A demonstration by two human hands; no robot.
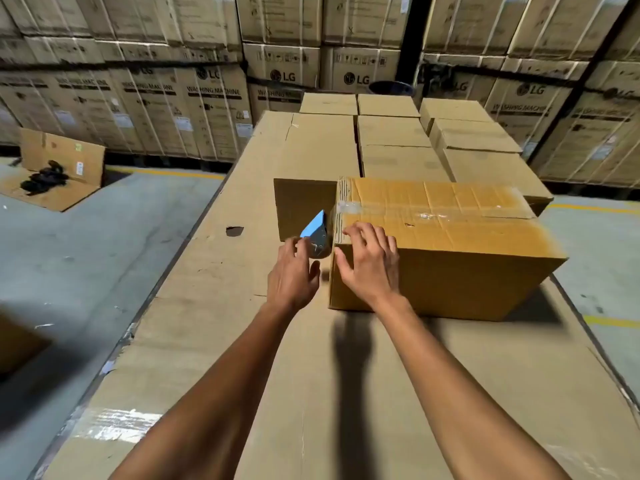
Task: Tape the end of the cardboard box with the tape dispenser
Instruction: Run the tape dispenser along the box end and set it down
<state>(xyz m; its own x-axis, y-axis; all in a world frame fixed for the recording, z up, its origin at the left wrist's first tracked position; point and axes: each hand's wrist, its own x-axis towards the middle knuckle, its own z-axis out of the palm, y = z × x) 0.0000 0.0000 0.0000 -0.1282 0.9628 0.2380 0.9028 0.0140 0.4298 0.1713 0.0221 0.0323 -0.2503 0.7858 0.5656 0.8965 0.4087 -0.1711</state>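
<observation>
A brown cardboard box (450, 244) lies on a cardboard-covered work surface (242, 341), with clear tape running along its top seam. At the box's left end a blue tape dispenser (316, 232) is pressed against the end face. My left hand (292, 271) grips the dispenser from below, hiding most of its handle. My right hand (370, 261) rests flat over the box's near top-left corner, fingers spread, holding it steady.
Another open box (304, 202) stands just behind the dispenser. Several closed cartons (394, 140) sit in rows further back. Stacked washing-machine cartons (138, 98) wall the far side. A flattened carton with dark items (52, 174) lies on the floor at left.
</observation>
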